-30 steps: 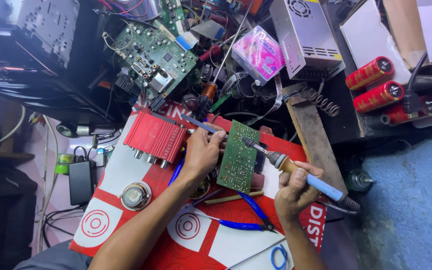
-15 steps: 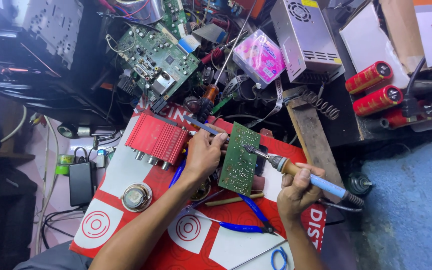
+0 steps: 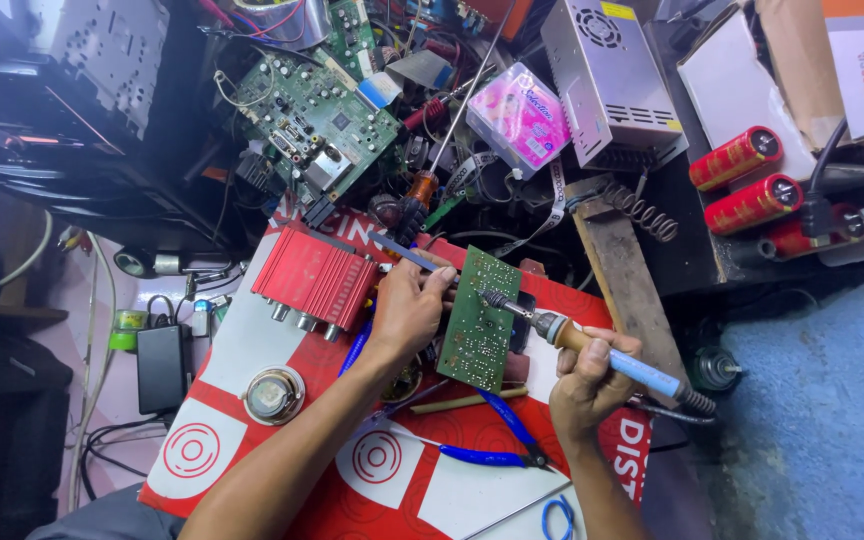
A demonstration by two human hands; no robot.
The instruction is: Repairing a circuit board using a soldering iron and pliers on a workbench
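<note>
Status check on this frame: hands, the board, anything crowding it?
Left hand grips green circuit board and tweezers. Right hand holds soldering iron, tip on board. Red amplifier case beside; blue-handled pliers below.

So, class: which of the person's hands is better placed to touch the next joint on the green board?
Probably the right hand: it grips the soldering iron, tip at the green circuit board. The left hand steadies that board.

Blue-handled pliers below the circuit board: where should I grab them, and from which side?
Probably best taken by the two blue handles, coming from the near, lower edge of the red-and-white mat. The handles lie flat and splayed toward that side, clear of both hands, while the jaw end sits near the green circuit board held by the left hand.
</note>
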